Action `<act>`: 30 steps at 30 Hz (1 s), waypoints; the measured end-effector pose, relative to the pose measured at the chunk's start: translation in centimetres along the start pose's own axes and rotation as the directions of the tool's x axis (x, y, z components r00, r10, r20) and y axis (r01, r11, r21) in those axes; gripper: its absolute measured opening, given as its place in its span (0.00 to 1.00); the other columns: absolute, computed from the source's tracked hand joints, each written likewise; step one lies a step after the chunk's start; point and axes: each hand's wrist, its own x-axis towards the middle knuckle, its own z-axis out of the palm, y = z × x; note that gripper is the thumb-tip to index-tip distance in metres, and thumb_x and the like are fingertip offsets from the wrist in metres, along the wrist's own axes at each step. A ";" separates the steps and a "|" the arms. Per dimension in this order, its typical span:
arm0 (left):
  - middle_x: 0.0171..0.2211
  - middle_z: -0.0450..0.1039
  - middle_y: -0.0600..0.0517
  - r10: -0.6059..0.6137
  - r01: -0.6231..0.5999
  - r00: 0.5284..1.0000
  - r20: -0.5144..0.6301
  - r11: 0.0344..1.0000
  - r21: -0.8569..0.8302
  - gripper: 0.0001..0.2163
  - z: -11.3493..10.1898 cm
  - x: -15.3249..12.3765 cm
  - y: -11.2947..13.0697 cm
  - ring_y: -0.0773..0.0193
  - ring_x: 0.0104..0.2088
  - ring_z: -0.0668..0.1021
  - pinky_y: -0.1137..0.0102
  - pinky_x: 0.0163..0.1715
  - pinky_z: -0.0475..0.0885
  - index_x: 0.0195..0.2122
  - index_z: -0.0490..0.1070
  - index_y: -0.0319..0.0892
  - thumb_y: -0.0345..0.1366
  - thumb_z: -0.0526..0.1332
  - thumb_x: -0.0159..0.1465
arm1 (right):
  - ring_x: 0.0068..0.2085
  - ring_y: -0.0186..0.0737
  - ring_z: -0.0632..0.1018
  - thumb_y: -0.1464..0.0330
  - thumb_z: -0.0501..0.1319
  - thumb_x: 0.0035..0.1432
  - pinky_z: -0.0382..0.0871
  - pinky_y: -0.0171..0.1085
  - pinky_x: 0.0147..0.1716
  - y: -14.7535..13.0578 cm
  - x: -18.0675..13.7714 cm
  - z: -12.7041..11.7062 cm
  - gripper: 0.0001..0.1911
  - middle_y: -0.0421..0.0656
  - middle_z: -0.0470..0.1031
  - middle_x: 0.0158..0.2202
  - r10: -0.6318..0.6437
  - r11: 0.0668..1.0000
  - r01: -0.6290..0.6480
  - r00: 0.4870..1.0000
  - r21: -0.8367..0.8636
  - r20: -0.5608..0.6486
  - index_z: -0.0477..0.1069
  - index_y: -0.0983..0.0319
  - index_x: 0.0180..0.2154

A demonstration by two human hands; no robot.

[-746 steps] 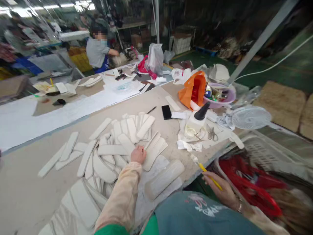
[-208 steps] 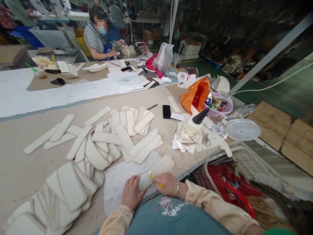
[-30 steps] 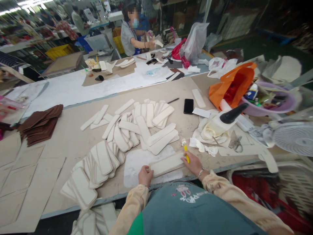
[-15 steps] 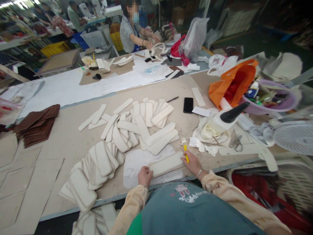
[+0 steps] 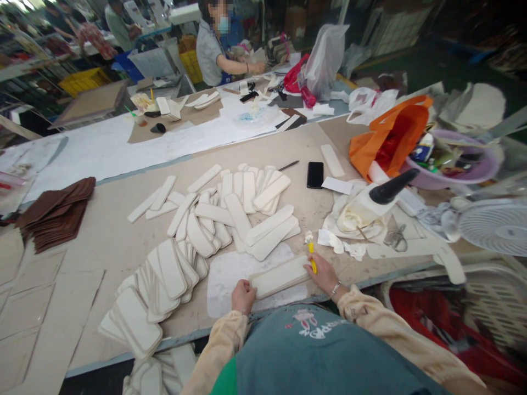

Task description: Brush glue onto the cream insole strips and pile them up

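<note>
A long white padded strip lies on a white work mat at the table's near edge. My left hand is closed on the strip's left end. My right hand touches its right end and grips a yellow-handled glue brush with the bristles pointing away from me. A spread of several similar white strips lies just beyond the mat. A stack of wider white pads fans out to the left.
A glue bottle with a black nozzle rests on rags to the right, with scissors, a black phone, an orange bag, a purple basin and a fan. Brown pieces are stacked at left. Another person works across the table.
Both hands stay on the strip as before. The view has shifted slightly. The person across the table has moved their hands.
</note>
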 end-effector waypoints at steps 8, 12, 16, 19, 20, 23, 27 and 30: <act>0.22 0.71 0.56 -0.006 0.006 1.000 0.014 0.999 0.043 0.07 -0.1 0.1 0.1 0.67 0.26 0.74 0.73 0.28 0.63 0.33 0.62 0.41 0.32 0.59 0.53 | 0.40 0.47 0.71 0.71 0.54 0.53 0.68 0.46 0.39 0.0 0.0 0.0 0.05 0.47 0.70 0.35 -0.020 1.000 0.020 0.998 0.000 -0.053 0.62 0.60 0.35; 0.21 0.71 0.56 -0.002 -0.001 0.999 0.032 0.998 0.067 0.05 -0.4 0.1 0.4 0.66 0.26 0.75 0.73 0.28 0.63 0.32 0.62 0.42 0.32 0.58 0.54 | 0.44 0.47 0.70 0.74 0.54 0.53 0.67 0.48 0.43 -0.2 -0.6 -0.7 0.05 0.48 0.71 0.38 -0.073 0.997 0.073 0.995 -0.006 -0.073 0.63 0.59 0.34; 0.20 0.70 0.56 0.009 -0.014 0.999 0.052 0.995 0.094 0.05 -0.7 0.2 0.7 0.64 0.26 0.75 0.72 0.29 0.63 0.31 0.61 0.42 0.34 0.57 0.55 | 0.50 0.43 0.68 0.75 0.51 0.55 0.65 0.47 0.49 -1.7 -1.3 -0.6 0.08 0.48 0.71 0.43 -0.388 0.918 0.382 0.920 0.104 0.051 0.65 0.60 0.35; 0.20 0.70 0.56 0.015 -0.022 0.998 0.061 0.993 0.113 0.05 -0.8 0.3 0.9 0.63 0.26 0.76 0.71 0.28 0.64 0.31 0.60 0.42 0.35 0.56 0.55 | 0.55 0.40 0.64 0.73 0.50 0.58 0.62 0.45 0.52 -2.9 -1.7 0.4 0.08 0.50 0.69 0.49 -0.544 0.838 0.522 0.823 0.160 0.162 0.67 0.62 0.36; 0.21 0.71 0.56 0.018 -0.025 0.998 0.062 0.993 0.118 0.05 -0.8 0.3 0.9 0.63 0.27 0.76 0.71 0.29 0.64 0.31 0.60 0.42 0.35 0.56 0.55 | 0.56 0.39 0.64 0.73 0.50 0.58 0.60 0.45 0.53 -3.2 -1.8 0.8 0.09 0.50 0.68 0.50 -0.559 0.829 0.535 0.807 0.164 0.189 0.68 0.63 0.36; 0.21 0.71 0.56 0.025 -0.033 0.998 0.063 0.991 0.126 0.05 -0.7 0.4 0.8 0.63 0.27 0.76 0.71 0.29 0.64 0.31 0.59 0.43 0.36 0.56 0.55 | 0.58 0.39 0.61 0.72 0.53 0.57 0.56 0.45 0.56 -3.2 -2.0 1.4 0.08 0.51 0.67 0.53 -0.533 0.846 0.510 0.801 0.155 0.274 0.68 0.64 0.38; 0.21 0.71 0.56 0.024 -0.032 0.998 0.063 0.991 0.132 0.05 -0.5 0.5 0.5 0.63 0.27 0.76 0.71 0.29 0.64 0.31 0.59 0.43 0.36 0.55 0.55 | 0.60 0.40 0.58 0.71 0.55 0.56 0.52 0.47 0.57 -1.6 -2.0 0.5 0.08 0.50 0.62 0.56 -0.472 0.879 0.463 0.808 0.116 0.353 0.68 0.62 0.39; 0.21 0.71 0.56 0.026 -0.034 0.998 0.058 0.990 0.140 0.05 -0.4 0.6 0.4 0.64 0.26 0.76 0.72 0.28 0.64 0.31 0.59 0.43 0.36 0.55 0.55 | 0.60 0.40 0.57 0.71 0.54 0.56 0.51 0.48 0.58 0.3 -2.0 -0.9 0.08 0.50 0.62 0.57 -0.420 0.902 0.428 0.842 0.052 0.338 0.68 0.62 0.39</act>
